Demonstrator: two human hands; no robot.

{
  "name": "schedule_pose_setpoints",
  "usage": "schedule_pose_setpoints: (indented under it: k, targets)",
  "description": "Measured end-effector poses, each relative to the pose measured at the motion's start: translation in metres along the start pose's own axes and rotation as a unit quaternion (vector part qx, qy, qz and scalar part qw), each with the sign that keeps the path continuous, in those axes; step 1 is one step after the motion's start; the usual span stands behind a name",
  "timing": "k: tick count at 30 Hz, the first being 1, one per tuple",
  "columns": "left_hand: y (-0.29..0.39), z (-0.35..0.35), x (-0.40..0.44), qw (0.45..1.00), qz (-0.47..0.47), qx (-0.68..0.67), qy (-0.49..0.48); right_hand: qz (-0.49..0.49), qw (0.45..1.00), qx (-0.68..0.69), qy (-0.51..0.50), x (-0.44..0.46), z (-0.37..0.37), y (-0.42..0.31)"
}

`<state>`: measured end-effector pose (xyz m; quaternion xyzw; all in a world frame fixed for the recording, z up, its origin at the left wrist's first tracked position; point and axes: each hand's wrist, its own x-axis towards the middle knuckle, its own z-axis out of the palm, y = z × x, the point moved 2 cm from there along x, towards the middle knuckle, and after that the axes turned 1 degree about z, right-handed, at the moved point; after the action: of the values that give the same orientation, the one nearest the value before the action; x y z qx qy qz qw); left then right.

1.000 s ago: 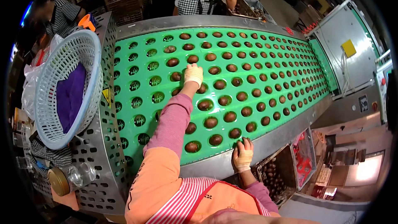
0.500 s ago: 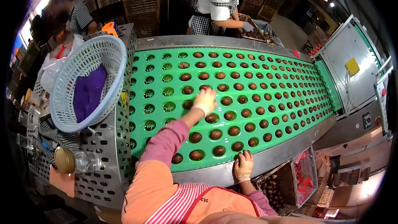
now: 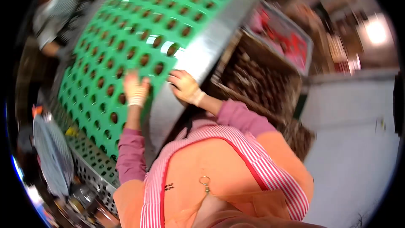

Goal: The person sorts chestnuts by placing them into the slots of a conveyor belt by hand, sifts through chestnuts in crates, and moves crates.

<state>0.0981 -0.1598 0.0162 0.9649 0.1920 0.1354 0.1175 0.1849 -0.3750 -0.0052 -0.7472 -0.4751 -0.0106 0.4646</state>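
Brown round items [image 3: 144, 60] sit in rows of round pockets on the green tray belt [image 3: 139, 0]. Over the belt's near side is my left hand [image 3: 136, 88], blurred, its thumb and fingers apart, with nothing visible in it. My right hand [image 3: 184, 87] rests at the metal edge [image 3: 198, 55] of the belt, fingers curved over it and apart, and no item shows in them. Both hands wear pale coverings that leave the fingertips bare. Toward the lower left of the belt, the pockets look dark, and their contents are too blurred to tell.
A crate [image 3: 236, 44] full of brown items stands right of the belt, beside a grey bin [image 3: 310, 55] with red material. A blue-grey basket [image 3: 52, 156] and a glass jar [image 3: 84, 195] lie lower left. Across the belt is a co-worker [image 3: 57, 14].
The view has swung right and down, with the belt now slanting and blurred. My left hand has moved across the belt to close beside my right hand, which stays at the metal edge.
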Motion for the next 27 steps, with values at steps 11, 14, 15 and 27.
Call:
schedule_pose_setpoints:
  k: [11,14,15,27]
  targets:
    - [0.283,0.11,0.028,0.788,-0.088,-0.532,-0.296,0.56,0.8,-0.059,0.205,-0.204,-0.219,0.223]
    - [0.297,0.211,0.055,0.866,-0.026,-0.411,-0.283,0.635,0.749,-0.056,0.18,-0.214,-0.256,0.251]
    - [0.308,0.238,0.07,0.889,-0.009,-0.364,-0.279,0.639,0.753,-0.06,0.144,-0.214,-0.255,0.267]
    - [0.358,0.329,0.098,0.918,-0.045,-0.048,-0.39,0.719,0.691,-0.033,0.065,-0.217,-0.195,0.316]
